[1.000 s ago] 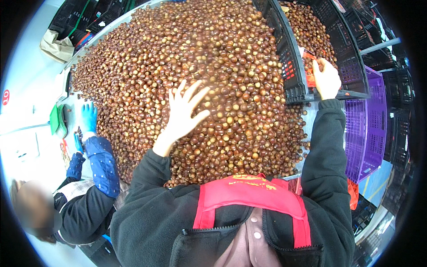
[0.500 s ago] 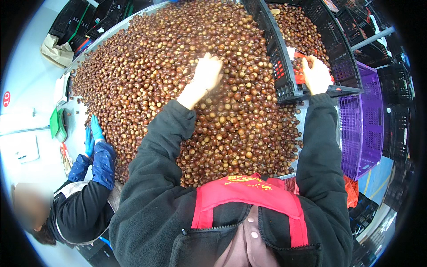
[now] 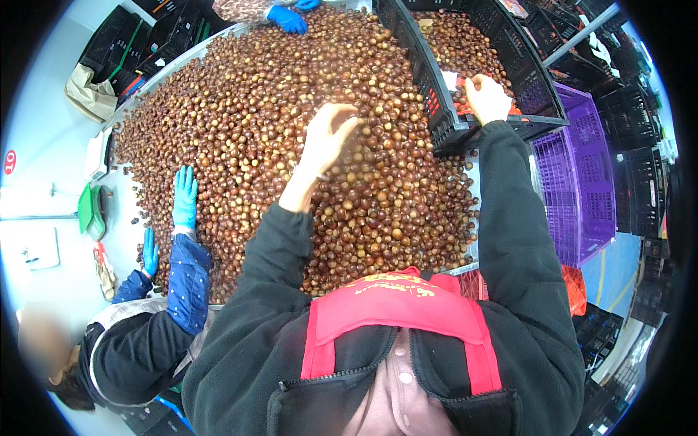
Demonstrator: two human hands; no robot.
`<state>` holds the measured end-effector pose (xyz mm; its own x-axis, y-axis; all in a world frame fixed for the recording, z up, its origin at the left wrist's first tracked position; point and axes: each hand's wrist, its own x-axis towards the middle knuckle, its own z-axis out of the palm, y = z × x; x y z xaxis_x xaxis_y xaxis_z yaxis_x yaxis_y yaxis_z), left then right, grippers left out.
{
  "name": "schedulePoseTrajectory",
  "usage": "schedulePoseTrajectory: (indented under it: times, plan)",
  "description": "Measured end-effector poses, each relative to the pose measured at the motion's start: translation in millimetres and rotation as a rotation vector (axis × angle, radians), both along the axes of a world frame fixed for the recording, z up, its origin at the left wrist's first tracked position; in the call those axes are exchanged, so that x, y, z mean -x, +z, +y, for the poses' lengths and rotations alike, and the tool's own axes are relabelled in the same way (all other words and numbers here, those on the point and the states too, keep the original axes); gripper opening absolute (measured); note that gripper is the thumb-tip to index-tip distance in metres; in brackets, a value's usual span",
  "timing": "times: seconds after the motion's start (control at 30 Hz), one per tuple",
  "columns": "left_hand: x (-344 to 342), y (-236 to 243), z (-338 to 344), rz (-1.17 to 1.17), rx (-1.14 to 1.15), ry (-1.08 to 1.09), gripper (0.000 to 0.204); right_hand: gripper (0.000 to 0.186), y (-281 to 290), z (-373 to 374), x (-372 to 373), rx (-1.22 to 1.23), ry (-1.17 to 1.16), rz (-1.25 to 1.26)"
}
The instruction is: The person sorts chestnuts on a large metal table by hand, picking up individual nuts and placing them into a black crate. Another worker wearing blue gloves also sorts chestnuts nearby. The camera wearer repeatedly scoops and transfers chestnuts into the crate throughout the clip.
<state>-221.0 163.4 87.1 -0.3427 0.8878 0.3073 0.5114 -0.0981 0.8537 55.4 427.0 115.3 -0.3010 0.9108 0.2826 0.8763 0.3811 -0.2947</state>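
Brown chestnuts [image 3: 254,138] cover the table in a thick layer. Just over them is my left hand [image 3: 325,138], its thumb and curved fingers apart, with no chestnut seen between them. My right hand [image 3: 488,99] is inside the near end of a black plastic crate [image 3: 502,129] that holds more chestnuts. Its fingers are curled downward and partly hidden. Beside and under that hand lies red material [image 3: 462,106], perhaps a mesh bag, with a white piece [image 3: 449,80] next to it. Whether the fingers grip the red material is hard to make out.
A co-worker's light-blue gloved hand [image 3: 185,198] rests on the chestnuts at left. Another person's blue glove [image 3: 287,19] reaches in at the far edge. A purple crate [image 3: 574,178] stands right of the table, stacked black crates beyond. A green scoop-like container [image 3: 91,211] lies at left.
My left hand's fingers have spread from a closed shape. My right hand has curled more. The co-worker's gloved hands have moved apart, and another person's blue gloves have come in at the far edge.
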Motion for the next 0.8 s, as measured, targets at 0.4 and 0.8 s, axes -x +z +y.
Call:
schedulePoseTrajectory:
  times: [0.4,0.8]
  plan:
    - [-85.7,56.5,-150.6,-0.772,0.013,0.020,0.040,0.015,28.8,-240.6,12.8,0.714,0.553,1.064]
    - [-112.0,50.9,-176.2,-0.262,-0.066,0.066,0.036,0.035,28.7,-331.9,11.5,1.235,0.606,1.024]
